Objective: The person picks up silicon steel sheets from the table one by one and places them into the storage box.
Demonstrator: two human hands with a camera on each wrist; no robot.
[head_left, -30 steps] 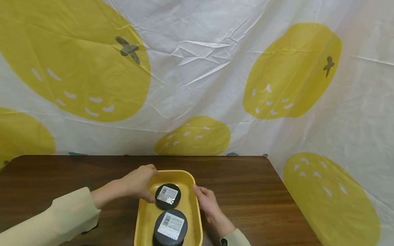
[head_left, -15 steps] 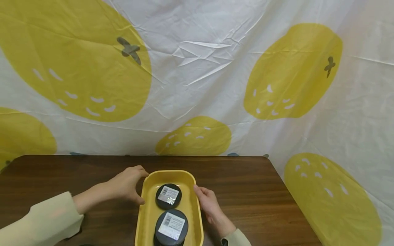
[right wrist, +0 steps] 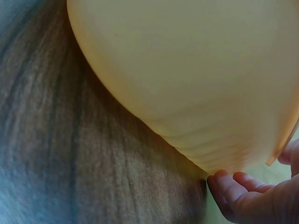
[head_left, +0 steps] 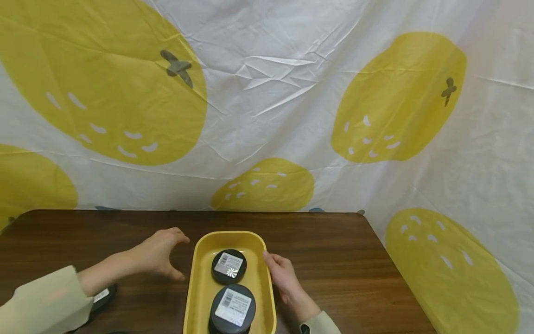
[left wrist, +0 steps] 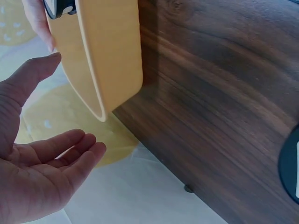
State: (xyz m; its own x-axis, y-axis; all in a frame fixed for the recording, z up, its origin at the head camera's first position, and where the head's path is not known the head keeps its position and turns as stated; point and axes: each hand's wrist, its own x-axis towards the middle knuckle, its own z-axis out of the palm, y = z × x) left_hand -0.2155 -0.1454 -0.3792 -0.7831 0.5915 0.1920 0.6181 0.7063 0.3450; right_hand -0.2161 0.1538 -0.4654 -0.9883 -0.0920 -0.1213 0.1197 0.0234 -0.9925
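Observation:
A yellow tray (head_left: pixel 203 278) with rounded corners holds a round black container (head_left: pixel 229 267) at its far end. Nearer stands another round black container (head_left: pixel 232 308), which sits higher over something dark. Both have white labels on top. My right hand (head_left: pixel 285 278) grips the tray's right side, thumb at the rim and fingers against the outer wall in the right wrist view. My left hand (head_left: pixel 156 253) is left of the tray and apart from it, thumb and fingers spread around nothing. In the left wrist view, its palm (left wrist: pixel 42 177) faces the tray's outer wall (left wrist: pixel 114 51).
Partly hidden by the left sleeve (head_left: pixel 54 301), a black round item (head_left: pixel 102 297) with a white label lies on the dark wooden table (head_left: pixel 342 278). Behind the table hangs a white cloth (head_left: pixel 275 120) with large yellow fruit prints.
My left hand has moved left, from over the tray's left rim to beside the tray. The black item under the sleeve has come into sight. The right hand and tray stay put.

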